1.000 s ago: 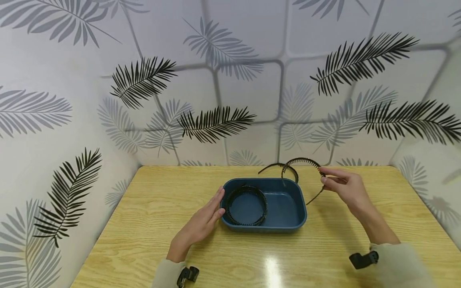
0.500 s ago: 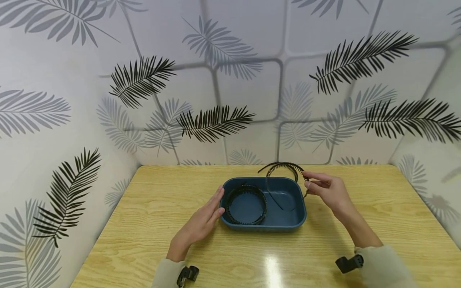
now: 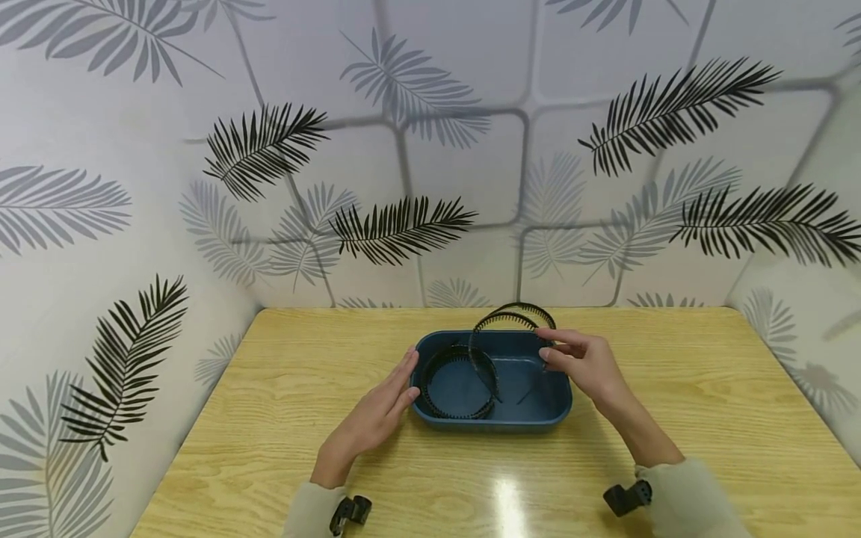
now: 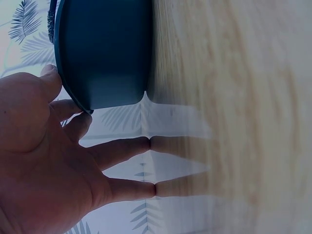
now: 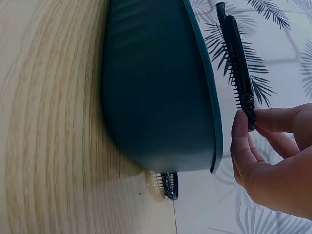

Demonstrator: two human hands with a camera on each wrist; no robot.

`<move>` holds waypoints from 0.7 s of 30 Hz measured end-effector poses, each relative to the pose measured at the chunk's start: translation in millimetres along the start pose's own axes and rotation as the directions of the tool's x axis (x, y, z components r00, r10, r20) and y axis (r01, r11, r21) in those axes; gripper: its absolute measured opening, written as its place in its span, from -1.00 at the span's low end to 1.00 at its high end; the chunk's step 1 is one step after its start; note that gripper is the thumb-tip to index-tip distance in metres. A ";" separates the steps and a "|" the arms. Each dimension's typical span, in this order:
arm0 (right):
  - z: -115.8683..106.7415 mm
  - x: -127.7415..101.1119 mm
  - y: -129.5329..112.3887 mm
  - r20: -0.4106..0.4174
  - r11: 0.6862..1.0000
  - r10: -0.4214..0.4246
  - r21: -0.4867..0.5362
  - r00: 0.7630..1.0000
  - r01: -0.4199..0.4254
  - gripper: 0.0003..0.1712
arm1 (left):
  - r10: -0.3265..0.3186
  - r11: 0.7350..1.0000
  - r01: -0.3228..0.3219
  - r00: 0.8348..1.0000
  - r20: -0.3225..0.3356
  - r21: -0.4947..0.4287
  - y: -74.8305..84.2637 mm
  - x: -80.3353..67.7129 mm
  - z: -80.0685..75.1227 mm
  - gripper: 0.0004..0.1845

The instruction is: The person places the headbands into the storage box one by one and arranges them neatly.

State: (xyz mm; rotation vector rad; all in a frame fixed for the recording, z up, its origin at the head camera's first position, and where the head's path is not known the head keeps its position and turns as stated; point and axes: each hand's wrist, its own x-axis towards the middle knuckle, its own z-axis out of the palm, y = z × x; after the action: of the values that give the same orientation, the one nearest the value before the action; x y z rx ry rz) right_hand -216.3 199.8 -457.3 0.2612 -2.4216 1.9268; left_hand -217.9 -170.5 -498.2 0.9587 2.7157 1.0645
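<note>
A black toothed headband [image 3: 501,314] is pinched between the thumb and fingers of my right hand [image 3: 592,370], over the right half of a blue plastic bin [image 3: 491,427]. From the side, in the right wrist view, the pinched headband [image 5: 239,61] stands above the rim. Inside the bin's left half lie similar black headbands [image 3: 427,379], nested in a ring. My left hand [image 3: 370,418] rests against the bin's left end, fingers extended, with the thumb at the rim. In the left wrist view, two of that hand's fingertips [image 4: 141,142] reach down to the tabletop.
Another black toothed headband [image 3: 538,307] stands on the wooden table [image 3: 282,441] just behind the bin, partly hidden by the held one. A patterned wall [image 3: 457,172] with leaf prints rises at the table's back edge.
My right hand has carried the headband leftward, from beyond the bin's right end to over its inside. The left hand and the bin have stayed put.
</note>
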 end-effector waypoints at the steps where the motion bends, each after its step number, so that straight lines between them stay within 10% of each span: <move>1: 2.2 0.3 -0.7 0.003 1.000 0.001 0.006 1.000 -0.001 -0.53 | -0.001 1.000 0.001 1.000 -0.001 0.000 0.2 0.2 -0.3 -0.35; 21: 48.9 11.8 8.9 0.077 0.997 -0.050 -0.058 0.996 0.054 -0.58 | -0.011 1.000 0.011 1.000 0.001 -0.011 -1.8 0.1 1.4 -0.35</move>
State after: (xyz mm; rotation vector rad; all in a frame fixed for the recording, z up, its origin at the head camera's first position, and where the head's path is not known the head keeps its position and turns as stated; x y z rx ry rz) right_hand -225.6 152.9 -475.6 0.3973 -2.4877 1.8529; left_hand -218.6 -170.6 -500.4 0.9411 2.7084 1.0762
